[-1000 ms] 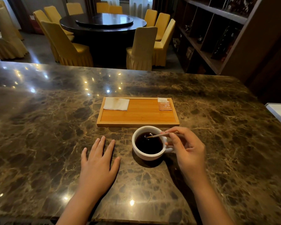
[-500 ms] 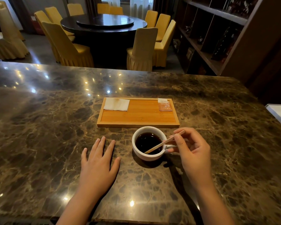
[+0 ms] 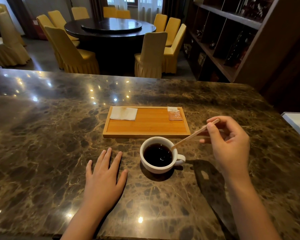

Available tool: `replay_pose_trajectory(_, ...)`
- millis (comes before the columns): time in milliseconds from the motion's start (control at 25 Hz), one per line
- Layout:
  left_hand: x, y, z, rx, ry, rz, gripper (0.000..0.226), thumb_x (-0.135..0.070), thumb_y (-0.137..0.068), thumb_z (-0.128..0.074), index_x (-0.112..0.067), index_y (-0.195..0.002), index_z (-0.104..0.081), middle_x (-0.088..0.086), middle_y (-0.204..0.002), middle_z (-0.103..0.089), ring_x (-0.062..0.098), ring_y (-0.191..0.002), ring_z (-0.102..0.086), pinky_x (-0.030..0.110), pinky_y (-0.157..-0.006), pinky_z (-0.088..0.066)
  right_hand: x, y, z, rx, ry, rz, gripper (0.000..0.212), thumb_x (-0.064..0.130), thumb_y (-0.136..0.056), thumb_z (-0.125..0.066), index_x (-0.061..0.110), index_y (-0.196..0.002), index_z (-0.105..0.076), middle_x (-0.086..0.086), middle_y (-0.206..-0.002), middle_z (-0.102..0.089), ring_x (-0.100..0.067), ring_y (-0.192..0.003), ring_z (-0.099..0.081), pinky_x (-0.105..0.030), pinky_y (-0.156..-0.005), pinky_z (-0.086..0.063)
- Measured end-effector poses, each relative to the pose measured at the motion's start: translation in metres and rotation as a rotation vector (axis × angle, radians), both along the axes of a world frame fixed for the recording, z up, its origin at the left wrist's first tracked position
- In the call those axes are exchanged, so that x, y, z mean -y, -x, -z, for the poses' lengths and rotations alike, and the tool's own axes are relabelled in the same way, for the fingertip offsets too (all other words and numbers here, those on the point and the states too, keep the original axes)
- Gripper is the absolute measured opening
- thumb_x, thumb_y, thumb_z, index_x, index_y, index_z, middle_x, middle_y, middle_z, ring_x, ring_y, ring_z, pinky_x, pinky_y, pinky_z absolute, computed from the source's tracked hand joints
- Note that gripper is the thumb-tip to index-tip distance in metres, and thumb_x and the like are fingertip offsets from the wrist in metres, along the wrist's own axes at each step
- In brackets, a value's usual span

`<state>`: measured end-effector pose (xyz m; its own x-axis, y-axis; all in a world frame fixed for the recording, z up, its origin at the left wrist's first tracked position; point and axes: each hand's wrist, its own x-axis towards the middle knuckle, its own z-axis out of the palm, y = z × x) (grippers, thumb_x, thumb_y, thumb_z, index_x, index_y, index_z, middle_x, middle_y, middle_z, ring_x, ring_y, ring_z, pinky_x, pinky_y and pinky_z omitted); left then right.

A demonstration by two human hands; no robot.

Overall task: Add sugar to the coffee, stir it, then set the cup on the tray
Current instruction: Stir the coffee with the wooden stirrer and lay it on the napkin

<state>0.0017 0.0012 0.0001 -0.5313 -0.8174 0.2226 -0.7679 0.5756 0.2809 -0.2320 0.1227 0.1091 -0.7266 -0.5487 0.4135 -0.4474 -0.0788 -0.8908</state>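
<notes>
Pinched between thumb and forefinger, the stir stick (image 3: pixel 195 134) slants from my right hand (image 3: pixel 229 144) down-left to the cup (image 3: pixel 158 155), its tip at the right rim. My left hand (image 3: pixel 105 177) lies flat and spread on the marble, left of the cup. Handle points right, toward my right hand. Just beyond sits the tray (image 3: pixel 145 126), napkin (image 3: pixel 123 113) far-left, sugar packet (image 3: pixel 175 113) far-right.
</notes>
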Motion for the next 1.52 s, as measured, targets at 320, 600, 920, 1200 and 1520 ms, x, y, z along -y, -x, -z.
replay_pose_trajectory(320, 0.0, 0.0, -0.002, 0.011, -0.004, -0.007, 0.065, -0.056, -0.081, -0.012, -0.027, -0.138, -0.023, 0.005, -0.148, -0.016, 0.011, -0.131, 0.001, 0.047, -0.105, 0.001, 0.032, 0.008, -0.023, 0.126, 0.043, -0.18, 0.015, 0.012, -0.091, -0.053, 0.012, -0.101, -0.065, -0.001, -0.09, -0.072, -0.011, -0.081, -0.072, -0.02, -0.062, -0.058)
replay_pose_trajectory(600, -0.002, 0.001, -0.003, -0.009, 0.002, -0.02, 0.062, -0.055, -0.082, -0.018, -0.027, -0.136, -0.028, 0.006, -0.146, -0.021, 0.013, -0.132, -0.003, 0.047, -0.104, 0.001, 0.128, 0.006, -0.015, -0.43, 0.01, -0.479, 0.02, 0.008, -0.085, -0.063, 0.005, -0.105, -0.068, -0.011, -0.098, -0.073, -0.015, -0.089, -0.07, -0.029, -0.071, -0.06)
replay_pose_trajectory(920, -0.002, 0.002, -0.002, -0.029, 0.012, -0.047, 0.057, -0.054, -0.084, -0.025, -0.03, -0.135, -0.031, 0.003, -0.145, -0.023, 0.013, -0.132, -0.007, 0.045, -0.106, 0.001, 0.199, -0.021, 0.016, -1.374, -0.021, -0.756, 0.015, 0.006, -0.082, -0.066, 0.004, -0.097, -0.068, -0.013, -0.079, -0.074, -0.026, -0.067, -0.071, -0.036, -0.054, -0.06)
replay_pose_trajectory(1200, -0.002, 0.002, 0.001, -0.01, 0.025, -0.051, 0.056, -0.052, -0.085, -0.027, -0.029, -0.135, -0.029, 0.004, -0.145, -0.024, 0.013, -0.132, -0.005, 0.042, -0.104, 0.007, 0.203, -0.026, 0.032, -1.575, -0.189, -0.971, 0.024, 0.007, -0.082, -0.066, 0.001, -0.104, -0.061, -0.019, -0.091, -0.071, -0.031, -0.076, -0.068, -0.038, -0.051, -0.058)
replay_pose_trajectory(1520, -0.001, 0.001, 0.002, 0.0, 0.025, -0.043, 0.055, -0.052, -0.085, -0.029, -0.029, -0.135, -0.03, 0.005, -0.145, -0.025, 0.014, -0.132, -0.006, 0.043, -0.102, 0.005, 0.205, -0.03, 0.039, -1.545, -0.324, -1.05, 0.024, 0.024, -0.092, -0.054, 0.005, -0.101, -0.064, -0.013, -0.095, -0.07, -0.027, -0.082, -0.067, -0.037, -0.057, -0.057)
